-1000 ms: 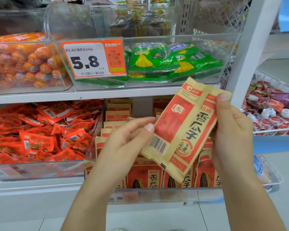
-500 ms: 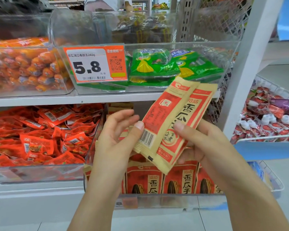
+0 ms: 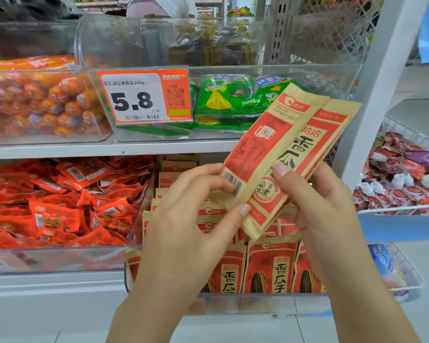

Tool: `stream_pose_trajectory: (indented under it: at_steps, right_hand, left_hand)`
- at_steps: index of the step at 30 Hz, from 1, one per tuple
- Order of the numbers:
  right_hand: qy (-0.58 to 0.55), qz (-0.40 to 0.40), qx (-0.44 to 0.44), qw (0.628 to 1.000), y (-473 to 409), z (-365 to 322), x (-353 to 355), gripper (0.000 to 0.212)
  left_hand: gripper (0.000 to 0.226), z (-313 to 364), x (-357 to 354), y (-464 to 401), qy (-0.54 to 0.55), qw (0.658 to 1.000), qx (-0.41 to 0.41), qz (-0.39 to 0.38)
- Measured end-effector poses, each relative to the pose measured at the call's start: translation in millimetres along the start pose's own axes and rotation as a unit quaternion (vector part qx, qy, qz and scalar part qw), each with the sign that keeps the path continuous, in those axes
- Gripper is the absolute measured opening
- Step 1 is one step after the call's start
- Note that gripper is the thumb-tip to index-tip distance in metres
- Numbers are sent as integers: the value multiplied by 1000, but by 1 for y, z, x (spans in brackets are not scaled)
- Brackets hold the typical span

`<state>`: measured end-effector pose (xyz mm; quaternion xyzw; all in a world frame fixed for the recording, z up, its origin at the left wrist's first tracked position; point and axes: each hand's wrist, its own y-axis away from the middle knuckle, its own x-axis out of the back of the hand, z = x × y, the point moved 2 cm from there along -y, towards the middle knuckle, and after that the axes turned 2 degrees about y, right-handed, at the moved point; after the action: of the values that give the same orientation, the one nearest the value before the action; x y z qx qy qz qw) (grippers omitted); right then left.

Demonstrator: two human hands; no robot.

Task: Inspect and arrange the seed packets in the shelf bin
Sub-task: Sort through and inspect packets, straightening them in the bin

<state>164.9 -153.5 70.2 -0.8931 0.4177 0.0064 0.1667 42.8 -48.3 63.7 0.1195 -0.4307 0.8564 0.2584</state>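
Two seed packets (image 3: 278, 154) are held tilted at centre right of the frame, one overlapping the other, in front of the shelf edge (image 3: 109, 149). The left hand (image 3: 183, 219) pinches their lower left corner; the right hand (image 3: 317, 206) grips them from the right, thumb on the front. Below and behind the hands, the shelf bin (image 3: 258, 303) holds more seed packets (image 3: 270, 266) standing upright in rows. To its left lies a bin of small snack packets (image 3: 60, 201). On the shelf above, a price tag (image 3: 144, 96) is fixed to a clear bin of bagged snacks (image 3: 228, 100), with a bin of sausages (image 3: 40, 100) at upper left. A wire basket of wrapped candies (image 3: 406, 179) sits at far right.
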Motion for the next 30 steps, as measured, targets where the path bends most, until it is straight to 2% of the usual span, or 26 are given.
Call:
stream_pose_trajectory:
  at_steps: [3,7,12,21,30]
  right_hand:
    - [8,8,2,1000,1,-1,-1,11]
    - [23,8,3,1000,2,-5,-4,23]
    - [27,0,3,1000,4,-7,-6,24]
    - [47,-15,4,999,5,-8,-4,17]
    - [54,-16,5,998,4,-8,-3,28]
  left_hand:
    - [20,0,-4,2,-37,999,-29,2]
    - [19,-6,-9,3,-49,998,-35,11]
    - [18,-11,-10,2,-14,999,-7,36]
    - [19,-14,-11,2,3,999,32,17]
    - [17,-13,-10,1,28,998,50,-2]
